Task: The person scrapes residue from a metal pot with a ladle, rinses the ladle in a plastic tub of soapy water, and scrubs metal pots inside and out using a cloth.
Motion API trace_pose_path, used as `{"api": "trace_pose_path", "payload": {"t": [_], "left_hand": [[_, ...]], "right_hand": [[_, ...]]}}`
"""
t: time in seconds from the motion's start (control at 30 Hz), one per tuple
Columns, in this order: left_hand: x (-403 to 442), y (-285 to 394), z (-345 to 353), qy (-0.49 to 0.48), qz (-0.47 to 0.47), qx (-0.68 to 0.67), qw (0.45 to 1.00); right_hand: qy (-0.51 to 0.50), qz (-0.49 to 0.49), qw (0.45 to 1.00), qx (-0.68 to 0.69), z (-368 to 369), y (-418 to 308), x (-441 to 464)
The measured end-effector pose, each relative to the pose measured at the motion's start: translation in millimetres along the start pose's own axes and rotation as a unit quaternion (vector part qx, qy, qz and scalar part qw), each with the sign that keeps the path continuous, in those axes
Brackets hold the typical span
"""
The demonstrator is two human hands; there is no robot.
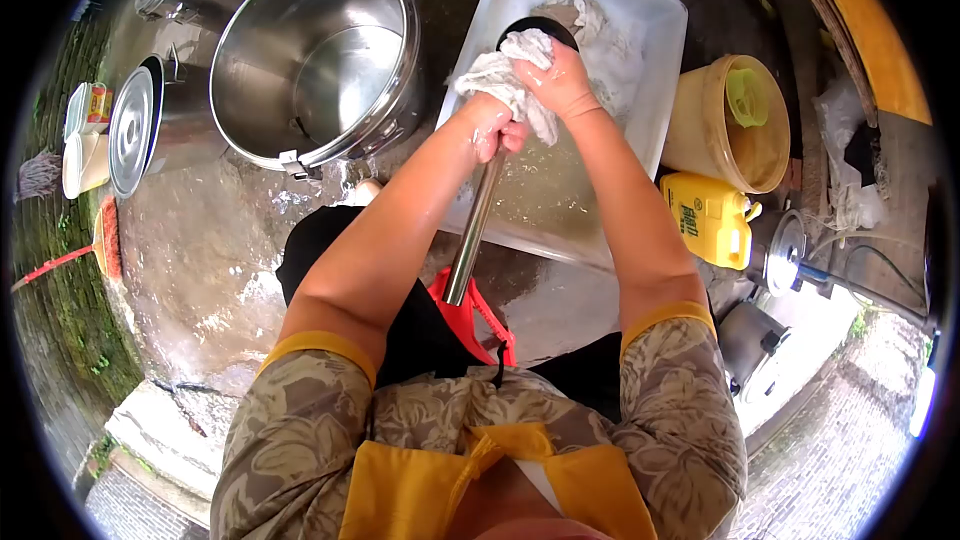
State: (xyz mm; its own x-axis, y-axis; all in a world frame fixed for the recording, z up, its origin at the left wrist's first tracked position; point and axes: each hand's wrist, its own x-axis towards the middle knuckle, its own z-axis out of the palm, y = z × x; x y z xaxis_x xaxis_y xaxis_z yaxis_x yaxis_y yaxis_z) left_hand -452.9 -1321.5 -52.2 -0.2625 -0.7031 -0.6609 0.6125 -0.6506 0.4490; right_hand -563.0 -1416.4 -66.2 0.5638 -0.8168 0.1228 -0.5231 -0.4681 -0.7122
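Observation:
My left hand is closed round the upper part of a shiny tubular metal handle, which slants down toward my body. A dark round head shows at its far end, perhaps a ladle's bowl; the hands hide part of it. My right hand presses a wet white cloth against the tool near that head. The cloth drapes over both hands' fingers. Below them is a white plastic tub with cloudy, sudsy water. Another crumpled cloth lies at its far side.
A large open steel pot stands left of the tub, with lidded pots beyond. To the right are a beige bucket and a yellow jug. A red plastic stool is beneath me. The floor is wet.

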Motion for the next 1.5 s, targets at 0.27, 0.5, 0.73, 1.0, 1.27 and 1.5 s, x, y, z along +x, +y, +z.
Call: {"api": "trace_pose_path", "payload": {"t": [0.27, 0.5, 0.73, 1.0, 1.27, 1.5], "left_hand": [[1.8, -10.7, 17.0, 0.043, -0.058, -0.044, 0.996], [-16.9, -14.0, 43.3, 0.148, 0.094, -0.020, 0.984], [-17.3, 1.1, 21.8, 0.115, 0.219, -0.017, 0.969], [5.8, -19.4, 20.3, 0.152, 0.210, 0.035, 0.965], [-9.3, -41.4, 46.0, 0.129, 0.472, 0.250, 0.835], [-102.3, 26.6, 66.5, 0.063, 0.671, 0.182, 0.716]], "right_hand": [[0.065, -0.004, 0.960, -0.272, 11.8, -2.7, 4.8], [0.166, 0.162, 0.937, -0.260, -3.9, -7.1, 4.8], [0.233, 0.231, 0.943, 0.053, -71.5, -33.8, -40.4], [0.180, 0.242, 0.889, 0.344, -100.7, -90.4, -66.9], [0.075, 0.266, 0.926, 0.255, -36.9, -16.0, -93.0], [-0.021, 0.225, 0.964, 0.142, -38.2, 11.3, -53.0]]}}
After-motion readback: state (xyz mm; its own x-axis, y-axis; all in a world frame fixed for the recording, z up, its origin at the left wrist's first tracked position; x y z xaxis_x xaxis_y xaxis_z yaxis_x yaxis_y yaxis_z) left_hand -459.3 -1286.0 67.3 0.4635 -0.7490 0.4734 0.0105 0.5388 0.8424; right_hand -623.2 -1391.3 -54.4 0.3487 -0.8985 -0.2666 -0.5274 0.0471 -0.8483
